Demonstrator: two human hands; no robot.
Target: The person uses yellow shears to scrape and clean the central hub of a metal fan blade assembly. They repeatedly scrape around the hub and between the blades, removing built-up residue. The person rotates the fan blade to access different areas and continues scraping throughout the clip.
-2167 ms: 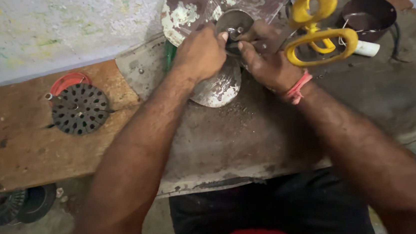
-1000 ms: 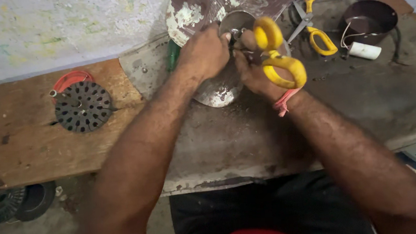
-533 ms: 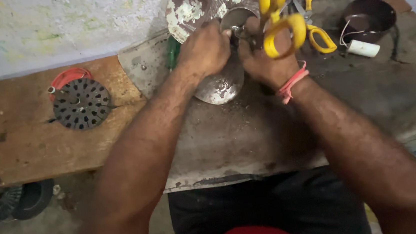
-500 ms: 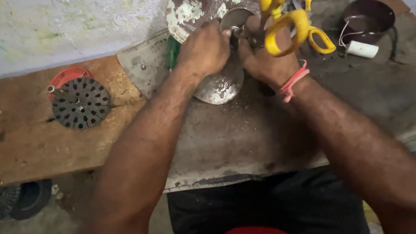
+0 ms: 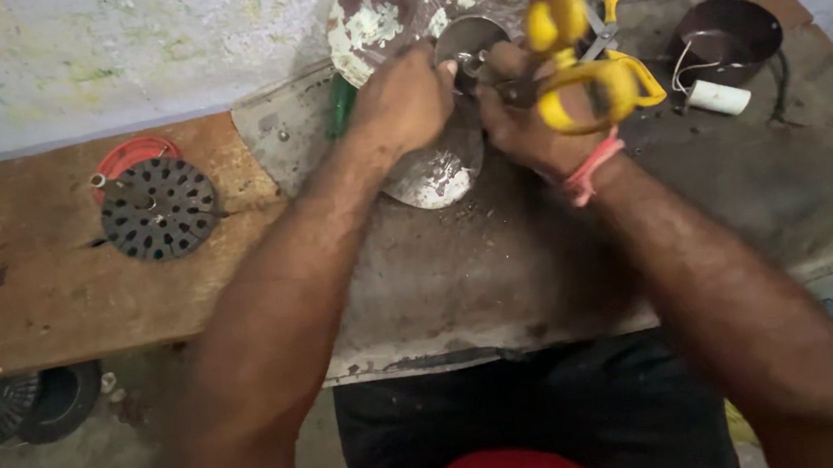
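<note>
Head view. Worn grey bench [image 5: 501, 277], front edge free, wall close behind. Left hand [image 5: 405, 99] closed over a round metal part [image 5: 468, 41] at the bench's rear. Right hand [image 5: 527, 119] gripping yellow-handled scissors [image 5: 595, 88], blurred, tips at that part. Beside: dark bowl [image 5: 726, 36], white cylinder [image 5: 718, 97], perforated black disc [image 5: 155, 209], red lid [image 5: 133, 153].
</note>
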